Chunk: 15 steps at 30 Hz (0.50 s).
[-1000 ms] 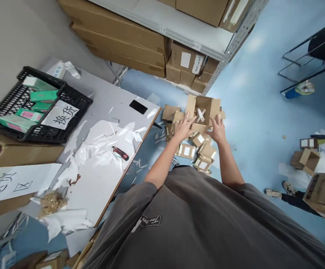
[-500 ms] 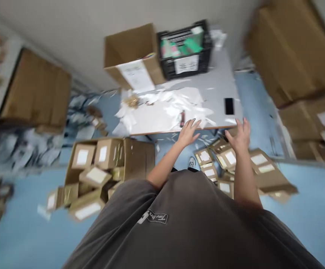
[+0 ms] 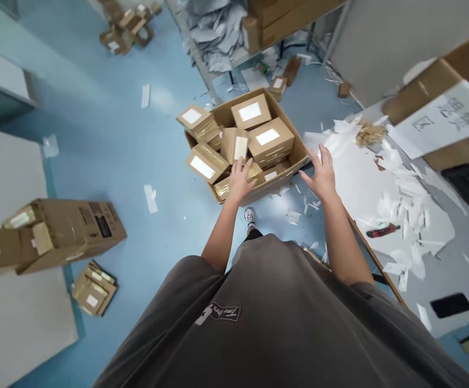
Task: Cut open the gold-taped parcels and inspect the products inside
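A large open cardboard box [image 3: 272, 186] stands on the floor ahead, filled with several smaller labelled cartons. My left hand [image 3: 240, 181] is over its near side, fingers spread, with nothing held; whether it touches a carton I cannot tell. Just beyond the fingertips is a small carton [image 3: 231, 144] with a white label. My right hand [image 3: 321, 173] hangs open and empty between the box's right side and the table. Toward the back of the box lie two wider cartons, one labelled carton [image 3: 251, 112] and another taped carton [image 3: 272, 141].
To the right, a table [image 3: 415, 302] carries paper scraps [image 3: 410, 215], a red utility knife [image 3: 383, 230], a black phone [image 3: 450, 305] and a big cardboard box [image 3: 432, 97]. Flattened cartons [image 3: 94, 288] and a tall box [image 3: 92, 229] are at left. A shelf with crumpled paper [image 3: 218, 32] stands behind.
My view has swung left from the table to the box of cartons. Both hands stay raised and empty, the left now over the box.
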Each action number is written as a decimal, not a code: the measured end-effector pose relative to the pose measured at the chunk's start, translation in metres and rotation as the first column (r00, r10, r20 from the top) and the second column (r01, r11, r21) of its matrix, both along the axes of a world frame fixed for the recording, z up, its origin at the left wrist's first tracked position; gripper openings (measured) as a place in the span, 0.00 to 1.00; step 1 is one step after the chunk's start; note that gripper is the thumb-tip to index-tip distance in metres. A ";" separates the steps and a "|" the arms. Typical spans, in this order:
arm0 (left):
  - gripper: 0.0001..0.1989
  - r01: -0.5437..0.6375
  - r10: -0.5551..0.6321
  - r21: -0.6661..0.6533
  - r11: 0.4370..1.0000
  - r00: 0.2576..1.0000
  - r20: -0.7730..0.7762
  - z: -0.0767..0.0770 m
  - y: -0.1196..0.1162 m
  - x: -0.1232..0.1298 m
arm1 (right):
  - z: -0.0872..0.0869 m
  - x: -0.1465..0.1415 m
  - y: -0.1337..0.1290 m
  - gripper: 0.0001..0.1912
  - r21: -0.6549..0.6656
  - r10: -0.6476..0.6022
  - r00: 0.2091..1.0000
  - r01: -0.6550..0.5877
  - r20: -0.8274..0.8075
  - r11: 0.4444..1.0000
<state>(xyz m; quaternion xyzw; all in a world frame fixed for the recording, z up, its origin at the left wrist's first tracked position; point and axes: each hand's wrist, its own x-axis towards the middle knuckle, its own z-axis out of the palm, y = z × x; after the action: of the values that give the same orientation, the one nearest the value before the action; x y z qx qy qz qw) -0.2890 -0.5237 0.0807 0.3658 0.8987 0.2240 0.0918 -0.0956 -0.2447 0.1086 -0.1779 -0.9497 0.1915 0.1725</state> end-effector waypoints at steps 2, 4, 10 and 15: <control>0.45 -0.125 0.126 -0.036 0.991 0.991 0.034 -0.008 -0.043 -0.039 | -0.004 -0.071 -0.031 0.46 -0.013 0.111 0.993 -0.111 0.039 0.994; 0.46 -0.227 0.230 -0.058 0.972 0.971 0.067 -0.016 -0.080 -0.073 | -0.007 -0.134 -0.063 0.48 -0.033 0.217 0.971 -0.215 0.101 0.976; 0.56 -0.508 0.517 -0.098 0.856 0.830 0.211 -0.046 -0.147 -0.147 | -0.024 -0.260 -0.130 0.57 -0.143 0.436 0.858 -0.412 0.272 0.900; 0.70 -0.696 0.694 -0.154 0.701 0.616 0.373 -0.094 -0.129 -0.182 | -0.064 -0.307 -0.138 0.60 -0.220 0.520 0.775 -0.471 0.359 0.854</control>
<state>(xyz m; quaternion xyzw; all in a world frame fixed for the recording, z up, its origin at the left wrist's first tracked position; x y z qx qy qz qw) -0.4705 -0.6523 -0.0137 -0.0644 0.9297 0.3148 0.1801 -0.4028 -0.3830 0.0450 0.0330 -0.9643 0.2446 -0.0959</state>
